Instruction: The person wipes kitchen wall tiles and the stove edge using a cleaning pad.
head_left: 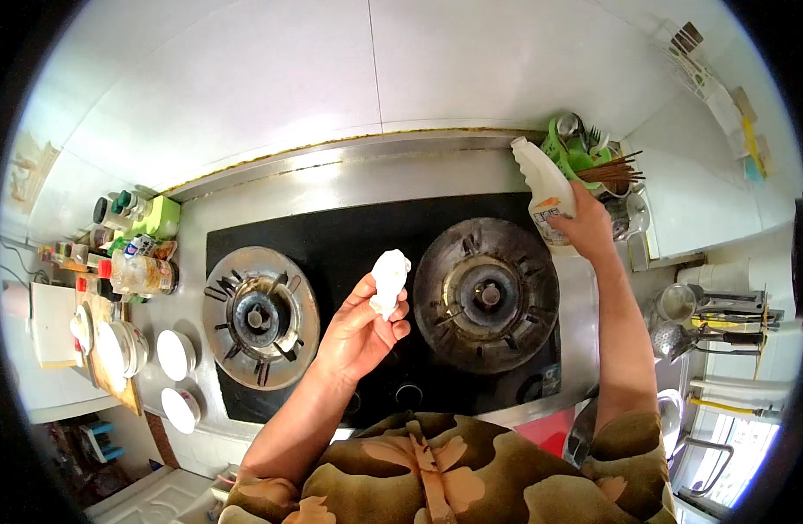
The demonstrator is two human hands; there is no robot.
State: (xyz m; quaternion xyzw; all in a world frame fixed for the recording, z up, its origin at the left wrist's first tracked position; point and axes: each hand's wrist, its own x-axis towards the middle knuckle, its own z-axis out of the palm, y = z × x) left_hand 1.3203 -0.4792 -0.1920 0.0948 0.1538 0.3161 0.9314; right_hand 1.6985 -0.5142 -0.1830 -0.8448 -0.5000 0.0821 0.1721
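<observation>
In the head view, my left hand [359, 327] is raised over the middle of the cooktop, between the two burners. Its thumb and fingers are closed on a small white lumpy object [390, 278], too bright to tell its kind. My right hand [585, 227] is wrapped round the lower part of a white plastic bottle [541, 182] with printing on it. The bottle leans, its narrow end to the upper left, above the back right of the cooktop. Both the left burner [255, 318] and the right burner [487, 295] are bare of pots.
A green utensil basket [563, 148] with brown chopsticks [613, 171] stands behind my right hand. Seasoning bottles [144, 272] and white bowls [176, 355] line the left. Ladles and strainers [672, 341] hang at the right. A tiled wall [270, 70] rises behind the black cooktop [366, 229].
</observation>
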